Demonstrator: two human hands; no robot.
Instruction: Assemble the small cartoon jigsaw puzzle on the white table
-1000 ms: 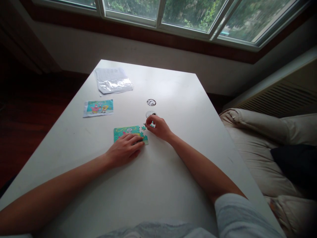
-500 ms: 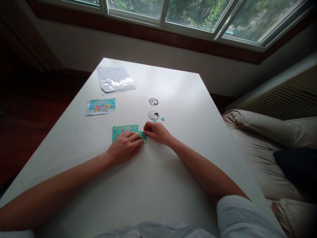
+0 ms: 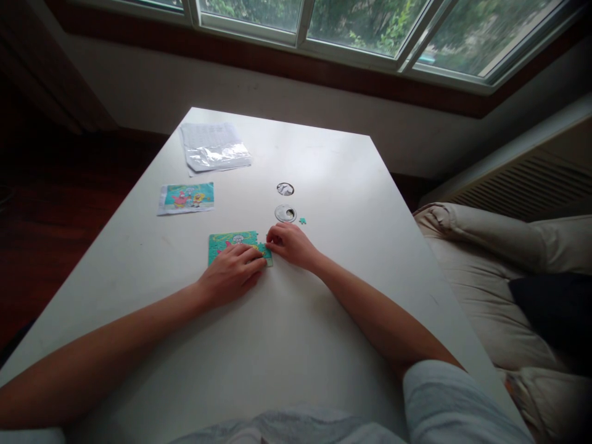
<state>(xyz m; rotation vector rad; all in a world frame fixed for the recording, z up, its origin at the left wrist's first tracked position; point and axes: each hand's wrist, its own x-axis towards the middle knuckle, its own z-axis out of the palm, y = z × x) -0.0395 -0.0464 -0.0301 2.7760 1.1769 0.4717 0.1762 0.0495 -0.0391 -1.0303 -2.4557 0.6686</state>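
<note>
A mostly assembled jigsaw puzzle (image 3: 222, 238) with a teal cartoon picture lies on the white table (image 3: 296, 345). My left hand (image 3: 237, 265) rests flat across its lower right part, fingers stretched over the pieces and hiding some of the picture. At the puzzle's right edge, my right hand (image 3: 289, 243) has thumb and fingertips pinched together around what seems to be a puzzle piece at the border; the fingers mostly cover it. One loose teal puzzle piece (image 3: 302, 221) lies just beyond the right hand.
A cartoon picture sheet (image 3: 189, 198) lies beyond the puzzle on the left. Behind it is a clear plastic bag with papers (image 3: 216, 148). Two round holes sit in the tabletop, one with a grey cover (image 3: 282, 213). A beige sofa (image 3: 481, 265) stands along the right side.
My right hand has shifted slightly away from me along the puzzle's right edge. It now covers a teal bit that showed above its fingers. My left hand stays on the puzzle.
</note>
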